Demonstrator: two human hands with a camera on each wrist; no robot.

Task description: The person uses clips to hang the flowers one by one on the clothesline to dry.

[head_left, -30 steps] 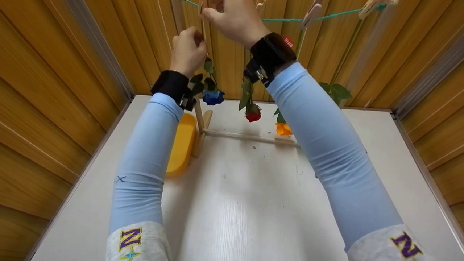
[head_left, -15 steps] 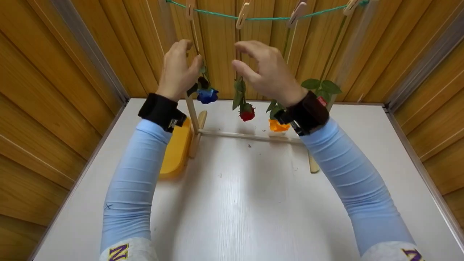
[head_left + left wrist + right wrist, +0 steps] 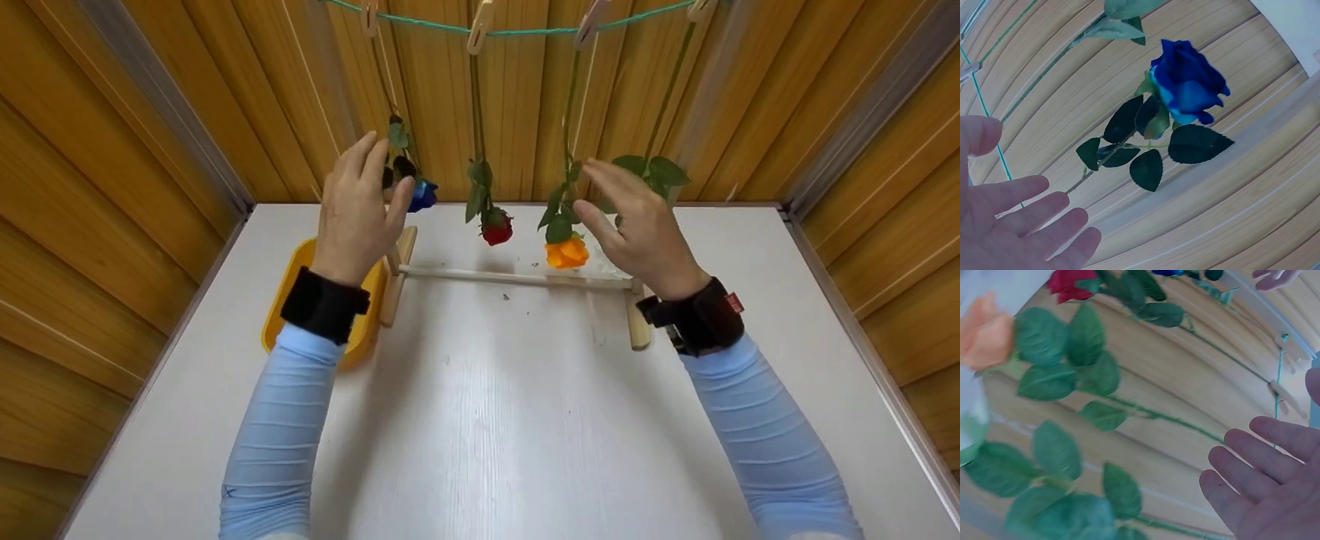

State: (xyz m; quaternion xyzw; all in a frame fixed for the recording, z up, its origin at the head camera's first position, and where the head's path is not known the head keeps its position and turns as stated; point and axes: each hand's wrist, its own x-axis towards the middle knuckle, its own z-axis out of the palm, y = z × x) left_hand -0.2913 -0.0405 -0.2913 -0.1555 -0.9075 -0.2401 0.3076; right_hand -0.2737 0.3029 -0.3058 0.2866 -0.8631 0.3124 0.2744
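My left hand [image 3: 356, 210] hovers with straight fingers beside the blue rose [image 3: 424, 196], holding nothing; in the left wrist view this rose hangs apart from the fingertips [image 3: 1092, 239]. On the other side, my right hand [image 3: 637, 225] is also empty, fingers extended, near the orange rose [image 3: 567, 253]. Between them hangs a red rose [image 3: 496, 226]. A further stem with green leaves [image 3: 664, 174] hangs behind the right hand, its bloom hidden in the head view. Clothespins, such as the one over the red rose [image 3: 480, 26], hold the stems upside down on a green cord [image 3: 427, 25].
A wooden stand with a low crossbar [image 3: 517, 278] and a flat foot [image 3: 639, 322] rests on the white table [image 3: 480, 420]. The yellow tub [image 3: 367, 319] sits at the left, partly behind my left wrist. Wood-look panels [image 3: 112, 187] surround the table.
Both hands have left the clothespin and stem of the blue rose. They have come down and spread apart, the right one moving farther to the right. The blue rose hangs from the cord.
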